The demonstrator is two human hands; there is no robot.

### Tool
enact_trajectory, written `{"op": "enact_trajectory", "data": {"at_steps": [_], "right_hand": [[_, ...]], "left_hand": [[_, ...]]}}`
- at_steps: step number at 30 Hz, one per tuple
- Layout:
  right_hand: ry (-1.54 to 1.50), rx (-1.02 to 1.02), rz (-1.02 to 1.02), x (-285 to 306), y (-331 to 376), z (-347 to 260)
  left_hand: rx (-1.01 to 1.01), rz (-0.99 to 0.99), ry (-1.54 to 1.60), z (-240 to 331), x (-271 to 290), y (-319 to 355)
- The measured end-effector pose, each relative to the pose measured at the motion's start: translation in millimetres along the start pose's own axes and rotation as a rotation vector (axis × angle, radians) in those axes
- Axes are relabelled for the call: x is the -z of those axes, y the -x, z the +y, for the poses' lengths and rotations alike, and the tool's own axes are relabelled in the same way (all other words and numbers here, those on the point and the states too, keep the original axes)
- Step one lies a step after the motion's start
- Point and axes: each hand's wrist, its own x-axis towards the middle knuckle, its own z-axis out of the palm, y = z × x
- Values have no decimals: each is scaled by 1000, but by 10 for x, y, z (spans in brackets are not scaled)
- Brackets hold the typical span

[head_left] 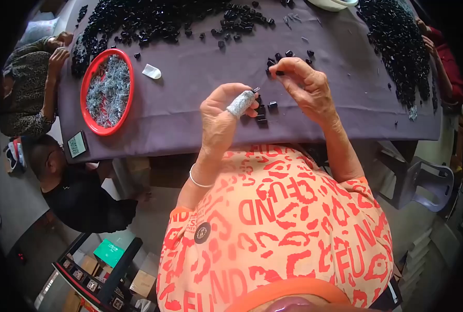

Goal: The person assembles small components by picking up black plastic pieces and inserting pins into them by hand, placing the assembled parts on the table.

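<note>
My left hand (218,117) is raised over the front of the table, its thumb wrapped in a silvery-grey covering (241,104). Between its fingertips is a small shiny metal piece (256,90). To the right, my right hand (310,89) pinches a small black piece (280,73) between thumb and forefinger. Several similar black pieces (261,117) lie on the cloth just beside my left fingertips, one black piece (273,104) a little apart. Another loose group of black pieces (289,53) sits just beyond my right hand.
A red oval basin (130,93) full of thin silvery pieces stands left, beside a white finger-shaped sleeve (151,71). Black-piece heaps (138,18) (398,47) cover the far and right table. A phone (76,144) lies at the left corner. People sit left and right; a chair (429,182) stands behind right.
</note>
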Motion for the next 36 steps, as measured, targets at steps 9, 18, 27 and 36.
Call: {"op": "enact_trajectory", "data": {"at_steps": [9, 18, 27, 36], "right_hand": [[-415, -167, -26, 118, 122, -163], [-610, -177, -60, 53, 198, -255], [-564, -215, -37, -79, 229, -288], [-469, -124, -34, -138, 280, -317]], "left_hand": [[4, 10, -65, -7, -80, 24], [-19, 13, -152, 76, -138, 83], [-85, 0, -256, 105, -107, 105], [-159, 6, -339, 60, -145, 125]]}}
